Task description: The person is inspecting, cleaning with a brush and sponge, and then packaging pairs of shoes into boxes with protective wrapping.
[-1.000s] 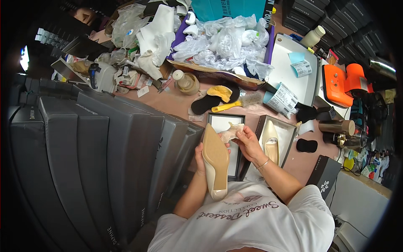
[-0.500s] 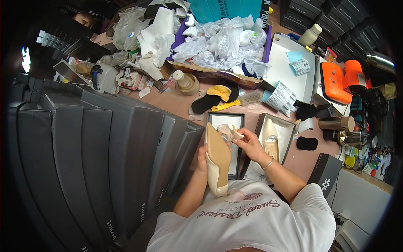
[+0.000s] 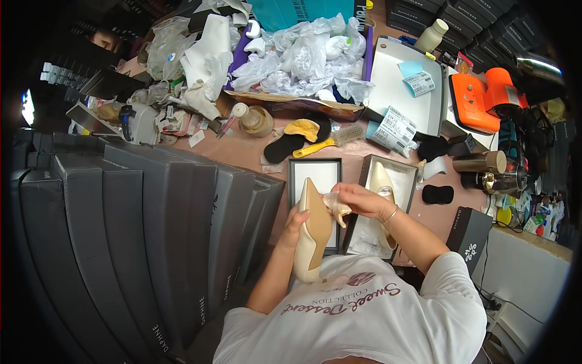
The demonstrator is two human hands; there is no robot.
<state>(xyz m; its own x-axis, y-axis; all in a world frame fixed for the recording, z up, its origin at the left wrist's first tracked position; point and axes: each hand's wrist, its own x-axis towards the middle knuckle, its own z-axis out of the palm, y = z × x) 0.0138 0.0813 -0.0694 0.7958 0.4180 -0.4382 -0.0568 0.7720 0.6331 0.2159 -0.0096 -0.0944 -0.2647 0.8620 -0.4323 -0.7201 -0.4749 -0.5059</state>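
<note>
Upright against my shirt, a cream pointed shoe shows its tan sole. My left hand is closed around its side. Between the fingers of my right hand is a crumpled whitish cloth with yellowish patches, touching or very close to the shoe's side. Behind the shoe lies a dark-rimmed shallow tray with a white inside. A matching cream shoe rests in the grey shoebox on the right, partly covered by my right forearm.
Large dark grey boxes fill the left. Beyond the shoes lie a yellow-handled brush, a yellow pad, black pads and a jar. Farther back is a purple box of plastic bags; an orange device stands right.
My right hand has turned and brought the cloth down along the shoe's side. The left hand's grip has shifted slightly, its thumb now on the sole. The whole view has shifted a little.
</note>
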